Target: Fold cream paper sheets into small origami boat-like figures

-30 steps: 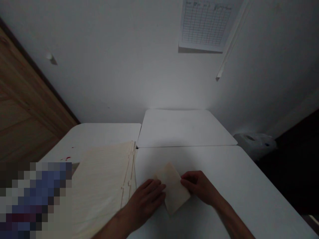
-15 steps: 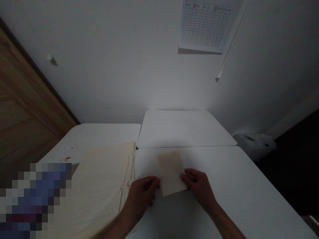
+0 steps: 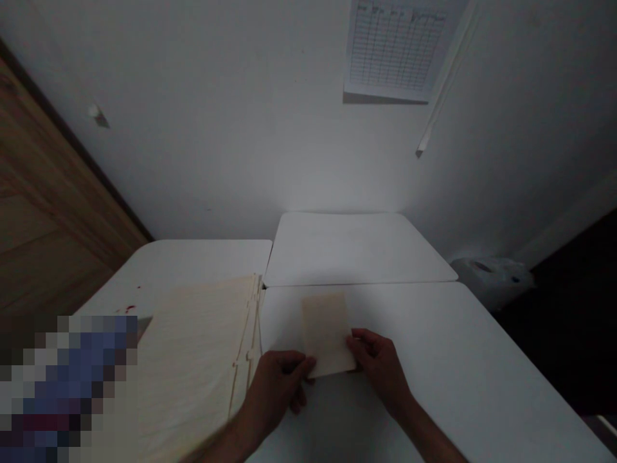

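Note:
Between my hands is a small cream-coloured rectangular sheet [image 3: 328,331], plain on the side facing me; whether it is paper or cloth I cannot tell. My left hand [image 3: 284,379] pinches its lower left corner between thumb and fingers. On the opposite edge, my right hand [image 3: 376,354] grips the sheet low on its right side. It is held above the white table [image 3: 453,360]. Left of my hands lies a stack of large cream sheets [image 3: 193,347], with uneven notched edges on its right side.
A pixelated blue patch [image 3: 77,379] covers the lower left. Small red marks [image 3: 130,309] dot the left table. A smaller white panel [image 3: 357,247] adjoins at the back against the wall. A printed chart [image 3: 393,48] hangs there. A plastic-wrapped roll [image 3: 491,276] sits beyond the right edge.
My left hand has closed on the sheet's lower left corner, having been at its left edge. The sheet and right hand have shifted slightly left, and the sheet stands straighter.

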### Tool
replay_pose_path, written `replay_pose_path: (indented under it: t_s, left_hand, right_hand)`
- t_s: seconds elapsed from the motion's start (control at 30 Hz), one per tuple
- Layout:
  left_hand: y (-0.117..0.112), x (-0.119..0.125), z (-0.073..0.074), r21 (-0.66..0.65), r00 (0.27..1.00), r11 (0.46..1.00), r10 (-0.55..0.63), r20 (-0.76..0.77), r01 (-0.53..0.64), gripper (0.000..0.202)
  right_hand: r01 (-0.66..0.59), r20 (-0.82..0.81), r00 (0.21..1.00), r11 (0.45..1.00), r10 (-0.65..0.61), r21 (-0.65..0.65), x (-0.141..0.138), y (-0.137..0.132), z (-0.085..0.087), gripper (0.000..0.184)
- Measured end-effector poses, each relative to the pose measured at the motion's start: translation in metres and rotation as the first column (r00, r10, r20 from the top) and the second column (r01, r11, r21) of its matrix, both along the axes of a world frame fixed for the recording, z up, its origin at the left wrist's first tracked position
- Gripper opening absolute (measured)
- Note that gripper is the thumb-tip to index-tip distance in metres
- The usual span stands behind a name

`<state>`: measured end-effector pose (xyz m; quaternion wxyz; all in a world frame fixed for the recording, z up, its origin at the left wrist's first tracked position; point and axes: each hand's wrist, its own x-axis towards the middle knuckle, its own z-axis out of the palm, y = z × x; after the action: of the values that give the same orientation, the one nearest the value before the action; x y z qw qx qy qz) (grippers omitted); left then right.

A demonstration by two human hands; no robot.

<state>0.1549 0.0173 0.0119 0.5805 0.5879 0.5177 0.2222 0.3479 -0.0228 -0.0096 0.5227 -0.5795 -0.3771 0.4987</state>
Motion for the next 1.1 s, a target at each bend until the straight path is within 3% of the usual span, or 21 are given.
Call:
replay_pose_path:
  t_s: [0.3, 0.53, 0.73, 1.1]
  left_hand:
    - [0.001, -0.001, -0.006, -0.011, 0.999, 0.999, -0.03, 0.031, 0.03, 0.042]
    - [0.003, -0.002, 0.003, -0.036, 0.996, 0.999, -0.014, 0.083, 0.017, 0.041]
    - [0.004, -0.002, 0.008, -0.033, 0.995, 0.999, -0.024, 0.096, 0.027, 0.039]
    - [0.006, -0.003, 0.005, -0.03, 0.997, 0.999, -0.014, 0.081, 0.017, 0.036]
  right_hand:
    - [-0.026, -0.057, 0.998, 0.999, 0.024, -0.038, 0.002, 0.002, -0.001, 0.055]
    - [-0.13, -0.104, 0.987, 0.99, 0.124, -0.057, 0.008, -0.001, 0.009, 0.054]
    - [-0.043, -0.047, 0.998, 0.997, 0.039, -0.072, 0.007, -0.003, 0.006, 0.048]
    - [-0.035, 0.002, 0.999, 0.994, 0.035, -0.101, 0.01, -0.001, 0.003, 0.064]
